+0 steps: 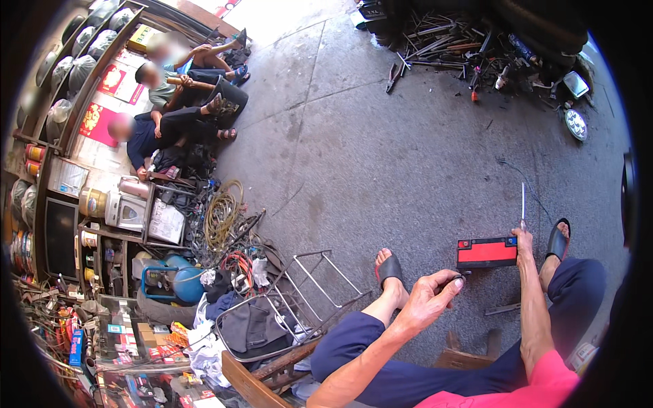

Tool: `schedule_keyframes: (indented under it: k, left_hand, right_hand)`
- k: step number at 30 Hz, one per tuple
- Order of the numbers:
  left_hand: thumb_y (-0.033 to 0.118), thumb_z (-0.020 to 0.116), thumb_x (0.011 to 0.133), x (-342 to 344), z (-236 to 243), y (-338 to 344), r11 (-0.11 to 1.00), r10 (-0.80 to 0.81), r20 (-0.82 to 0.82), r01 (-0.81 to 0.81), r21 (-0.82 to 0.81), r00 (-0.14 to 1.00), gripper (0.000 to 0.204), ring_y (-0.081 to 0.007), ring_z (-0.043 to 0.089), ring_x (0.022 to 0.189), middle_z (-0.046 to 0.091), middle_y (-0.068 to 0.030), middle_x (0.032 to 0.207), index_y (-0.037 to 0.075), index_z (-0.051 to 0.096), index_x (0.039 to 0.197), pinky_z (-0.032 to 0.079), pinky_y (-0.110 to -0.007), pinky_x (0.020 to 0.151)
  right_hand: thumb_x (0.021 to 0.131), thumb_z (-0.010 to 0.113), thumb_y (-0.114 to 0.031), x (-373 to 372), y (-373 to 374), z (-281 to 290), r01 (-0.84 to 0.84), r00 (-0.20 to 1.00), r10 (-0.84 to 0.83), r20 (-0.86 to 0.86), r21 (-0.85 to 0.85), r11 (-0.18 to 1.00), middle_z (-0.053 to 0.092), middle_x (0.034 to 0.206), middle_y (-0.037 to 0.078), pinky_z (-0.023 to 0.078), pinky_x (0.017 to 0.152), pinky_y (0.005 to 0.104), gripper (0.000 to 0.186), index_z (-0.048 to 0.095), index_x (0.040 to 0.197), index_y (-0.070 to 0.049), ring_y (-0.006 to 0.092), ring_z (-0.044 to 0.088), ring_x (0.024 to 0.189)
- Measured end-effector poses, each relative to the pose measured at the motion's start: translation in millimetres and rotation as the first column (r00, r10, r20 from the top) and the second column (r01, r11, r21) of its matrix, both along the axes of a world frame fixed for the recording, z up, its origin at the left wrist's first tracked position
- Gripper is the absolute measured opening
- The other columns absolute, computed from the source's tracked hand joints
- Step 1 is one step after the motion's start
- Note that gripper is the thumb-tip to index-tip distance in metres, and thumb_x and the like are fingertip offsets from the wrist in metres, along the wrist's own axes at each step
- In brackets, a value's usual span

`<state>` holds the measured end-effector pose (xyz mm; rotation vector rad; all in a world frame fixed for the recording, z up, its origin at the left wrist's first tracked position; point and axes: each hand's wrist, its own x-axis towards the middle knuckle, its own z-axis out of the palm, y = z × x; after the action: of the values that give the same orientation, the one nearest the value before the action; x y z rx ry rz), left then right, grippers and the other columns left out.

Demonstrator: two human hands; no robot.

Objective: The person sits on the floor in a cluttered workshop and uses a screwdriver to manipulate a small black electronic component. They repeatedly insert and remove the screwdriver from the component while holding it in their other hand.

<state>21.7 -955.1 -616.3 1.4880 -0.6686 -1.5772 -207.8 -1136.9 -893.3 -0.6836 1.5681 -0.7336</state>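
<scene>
My left hand [435,296] is closed in a pinch, thumb against forefinger, on a small dark piece [465,273] too small to name. In front of it on the ground is a red and black battery [486,253], with terminals at the corners of its top edge. My right hand [524,243] is beside the battery's right end, closed on a screwdriver [523,204] whose long pale shaft points away from me. Whether that hand also touches the battery I cannot tell. A thin dark cable [534,190] lies on the ground beyond the screwdriver.
To my left are a wire rack [320,285], a blue tank [182,279] and coiled hoses [223,214]. People [153,132] sit along the far left. Metal tools [442,44], pliers [392,76] and a round lamp [575,125] lie at the far right. A wooden stool [462,355] is below me.
</scene>
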Motion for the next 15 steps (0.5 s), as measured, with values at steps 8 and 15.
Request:
schedule_keyframes:
  k: [8, 15]
  left_hand:
    - [0.023, 0.055, 0.090, 12, -4, 0, 1.000, 0.029, 0.089, -0.030, 0.004, 0.996, 0.027, -0.0070, 0.050, 0.065, 0.055, -0.0006, 0.077, -0.001, 0.059, 0.100, 0.042, -0.021, 0.059]
    - [0.023, 0.056, 0.090, 16, -1, 2, 0.998, 0.050, 0.110, -0.046, -0.034, 0.993, 0.028, -0.0078, 0.051, 0.066, 0.056, -0.0012, 0.077, -0.002, 0.059, 0.101, 0.044, -0.021, 0.059]
  right_hand:
    - [0.070, 0.055, -0.014, 20, -21, -2, -0.150, 0.988, 0.151, 0.034, -0.029, 0.988, 0.050, 0.059, 0.002, 0.039, 0.044, 0.0263, 0.013, 0.054, 0.071, 0.000, 0.0108, 0.049, 0.047]
    - [0.070, 0.056, -0.013, 31, -4, 4, -0.081, 0.994, 0.085, 0.068, -0.065, 0.995, 0.057, 0.063, 0.006, 0.042, 0.046, 0.0266, 0.015, 0.057, 0.074, 0.001, 0.0129, 0.053, 0.049]
